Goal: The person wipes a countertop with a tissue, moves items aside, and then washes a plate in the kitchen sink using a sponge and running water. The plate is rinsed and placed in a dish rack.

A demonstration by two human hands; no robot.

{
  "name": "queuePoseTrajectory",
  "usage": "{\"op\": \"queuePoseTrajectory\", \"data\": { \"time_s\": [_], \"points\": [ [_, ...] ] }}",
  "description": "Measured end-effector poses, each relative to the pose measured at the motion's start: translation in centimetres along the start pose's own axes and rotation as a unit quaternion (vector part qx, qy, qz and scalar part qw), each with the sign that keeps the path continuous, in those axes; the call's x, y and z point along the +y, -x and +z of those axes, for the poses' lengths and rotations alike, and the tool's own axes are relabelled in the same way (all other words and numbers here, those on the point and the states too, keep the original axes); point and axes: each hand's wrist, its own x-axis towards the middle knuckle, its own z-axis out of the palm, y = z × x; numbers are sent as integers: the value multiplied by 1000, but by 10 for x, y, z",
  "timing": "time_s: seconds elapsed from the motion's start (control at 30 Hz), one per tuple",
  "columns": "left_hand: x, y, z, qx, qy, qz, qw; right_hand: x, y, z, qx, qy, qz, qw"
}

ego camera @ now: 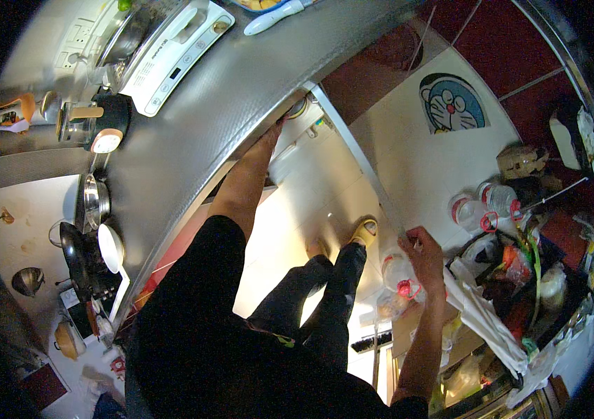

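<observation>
My left hand point(282, 123) reaches in under the front edge of the steel countertop point(192, 141), and most of its fingers are hidden there. Close by it show a round rimmed object point(297, 108) and a pale surface with small fittings. To the right, my right hand point(423, 256) is curled around the outer end of a pale door edge point(352, 141). That edge runs out from beneath the counter. Just below my right hand is a clear plastic bottle point(397, 272) with a red cap and carrying loop.
An induction cooker point(176, 60), a black-based glass jug point(111, 120), a steel bowl point(96, 201) and a black wok point(79, 251) stand on the left. At right are a white panel with a cartoon cat picture point(454, 107), more bottles point(467, 212) and a heap of bagged items point(517, 283).
</observation>
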Motion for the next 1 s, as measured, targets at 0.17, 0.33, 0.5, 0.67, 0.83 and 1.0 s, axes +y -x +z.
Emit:
{"op": "queuePoseTrajectory", "data": {
  "time_s": [0.17, 0.33, 0.5, 0.67, 0.83, 1.0],
  "points": [
    [5, 9, -19, 35, 14, 6, 999, -6, 33, 9, -1, 34, -16, 999],
    [-11, 18, -22, 66, 19, 1, 998, -10, 52, 3, 31, -1, -38, 999],
    [-20, 8, -23, 94, 23, -2, 995, -10, 47, 8, 36, 8, -12, 999],
    [-29, 10, -23, 109, 19, 0, 994, -9, 52, 10, 29, 2, -37, 999],
    [-41, 2, -30, 115, -6, 5, 993, 0, 52, 23, 16, -4, -17, 1000],
    [-49, 66, -15, 97, -254, 39, 962, 11, 57, 47, 17, -41, -2, 999]
  ]
}}
